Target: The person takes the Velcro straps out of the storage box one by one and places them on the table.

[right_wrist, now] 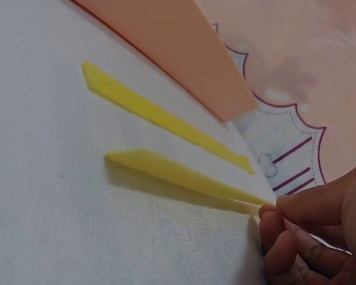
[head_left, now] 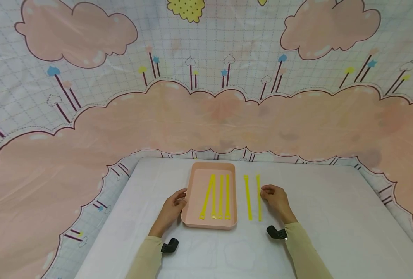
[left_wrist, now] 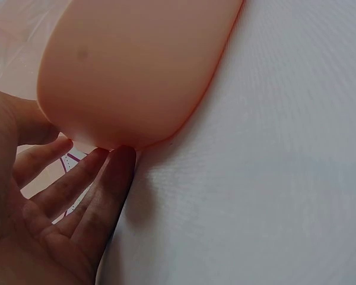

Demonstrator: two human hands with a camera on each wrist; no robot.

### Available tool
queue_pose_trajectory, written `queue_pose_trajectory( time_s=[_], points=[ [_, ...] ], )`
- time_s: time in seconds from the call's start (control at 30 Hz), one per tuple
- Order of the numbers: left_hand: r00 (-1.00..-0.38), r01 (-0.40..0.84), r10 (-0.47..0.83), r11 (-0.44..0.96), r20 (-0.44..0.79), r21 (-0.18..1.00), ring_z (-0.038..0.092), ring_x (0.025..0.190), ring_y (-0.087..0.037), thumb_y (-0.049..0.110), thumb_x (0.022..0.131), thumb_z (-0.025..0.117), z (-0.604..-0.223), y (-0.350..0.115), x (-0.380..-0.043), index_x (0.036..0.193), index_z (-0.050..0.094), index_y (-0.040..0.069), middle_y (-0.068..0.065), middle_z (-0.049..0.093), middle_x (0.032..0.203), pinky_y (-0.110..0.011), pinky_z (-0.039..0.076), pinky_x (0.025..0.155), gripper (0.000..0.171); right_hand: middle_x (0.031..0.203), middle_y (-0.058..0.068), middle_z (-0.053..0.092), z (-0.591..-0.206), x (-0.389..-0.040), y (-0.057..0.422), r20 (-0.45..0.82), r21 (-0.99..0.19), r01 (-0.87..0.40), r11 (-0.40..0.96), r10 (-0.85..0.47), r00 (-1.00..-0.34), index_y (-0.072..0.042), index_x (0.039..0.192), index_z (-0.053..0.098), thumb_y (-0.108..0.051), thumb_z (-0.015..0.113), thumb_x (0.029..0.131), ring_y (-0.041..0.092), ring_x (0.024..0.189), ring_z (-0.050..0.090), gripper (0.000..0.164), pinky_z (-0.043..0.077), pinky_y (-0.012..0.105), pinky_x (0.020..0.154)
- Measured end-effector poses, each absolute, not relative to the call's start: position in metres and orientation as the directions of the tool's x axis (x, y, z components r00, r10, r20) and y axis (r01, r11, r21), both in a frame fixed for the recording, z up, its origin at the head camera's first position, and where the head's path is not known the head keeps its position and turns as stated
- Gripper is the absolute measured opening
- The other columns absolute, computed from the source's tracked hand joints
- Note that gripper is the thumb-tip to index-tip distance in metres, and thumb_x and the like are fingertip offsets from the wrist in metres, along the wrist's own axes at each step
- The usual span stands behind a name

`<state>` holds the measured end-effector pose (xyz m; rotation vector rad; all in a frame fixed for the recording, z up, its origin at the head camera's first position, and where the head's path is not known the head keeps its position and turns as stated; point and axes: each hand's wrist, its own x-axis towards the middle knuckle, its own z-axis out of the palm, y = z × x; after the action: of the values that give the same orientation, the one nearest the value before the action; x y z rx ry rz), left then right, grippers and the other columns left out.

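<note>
A pink tray (head_left: 209, 224) stands on the table, with several yellow cable ties (head_left: 221, 197) lying lengthwise in it, one of them slanted. My left hand (head_left: 172, 209) holds the tray's left side; in the left wrist view the thumb is at the rim and the fingertips press the outer wall (left_wrist: 130, 71). To the right of the tray, my right hand (head_left: 277, 199) pinches the far end of a yellow cable tie (right_wrist: 166, 169) between thumb and fingers. That flat tie casts a shadow beneath it. Another yellow cable tie (head_left: 248, 197) lies between it and the tray.
A white cloth covers the table (head_left: 332, 217). Behind it rises a printed backdrop (head_left: 227, 120) with pink clouds. Black wrist cameras sit on the left sleeve (head_left: 147, 252) and the right sleeve (head_left: 304, 248).
</note>
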<state>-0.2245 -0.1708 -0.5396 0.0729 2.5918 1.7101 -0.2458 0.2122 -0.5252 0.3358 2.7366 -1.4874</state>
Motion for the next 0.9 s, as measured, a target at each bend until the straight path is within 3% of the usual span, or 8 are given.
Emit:
queue_pose_trajectory(
  time_s=[0.27, 0.63, 0.9],
  points=[
    [-0.998, -0.002, 0.055, 0.385, -0.025, 0.923, 0.061, 0.118, -0.033, 0.011, 0.097, 0.059, -0.535, -0.168, -0.224, 0.142, 0.052, 0.014, -0.018, 0.059, 0.134, -0.041, 0.054, 0.093, 0.045, 0.098, 0.013, 0.069, -0.519, -0.246, 0.216, -0.118, -0.838, 0.202, 0.507, 0.192, -0.974, -0.001, 0.114, 0.065, -0.012, 0.063, 0.094, 0.017, 0.079, 0.058, 0.023, 0.047, 0.023, 0.063],
    [-0.997, 0.030, 0.071, 0.382, 0.003, 0.924, 0.061, 0.117, -0.034, 0.008, 0.097, 0.058, -0.536, -0.169, -0.228, 0.142, 0.052, 0.012, -0.019, 0.060, 0.133, -0.044, 0.053, 0.096, 0.046, 0.113, 0.017, 0.066, -0.496, -0.244, 0.212, -0.081, -0.851, 0.187, 0.490, 0.229, -0.970, -0.005, 0.117, 0.064, -0.017, 0.061, 0.096, 0.022, 0.085, 0.064, 0.024, 0.050, 0.022, 0.062],
    [-0.997, 0.022, 0.071, 0.384, -0.006, 0.923, 0.061, 0.117, -0.035, 0.007, 0.096, 0.059, -0.535, -0.173, -0.224, 0.141, 0.053, 0.012, -0.020, 0.060, 0.132, -0.044, 0.054, 0.094, 0.046, 0.116, 0.017, 0.067, -0.485, -0.236, 0.205, -0.023, -0.868, 0.121, 0.482, 0.205, -0.979, -0.005, 0.116, 0.065, -0.016, 0.062, 0.096, 0.030, 0.096, 0.067, 0.023, 0.054, 0.024, 0.068]
  ],
)
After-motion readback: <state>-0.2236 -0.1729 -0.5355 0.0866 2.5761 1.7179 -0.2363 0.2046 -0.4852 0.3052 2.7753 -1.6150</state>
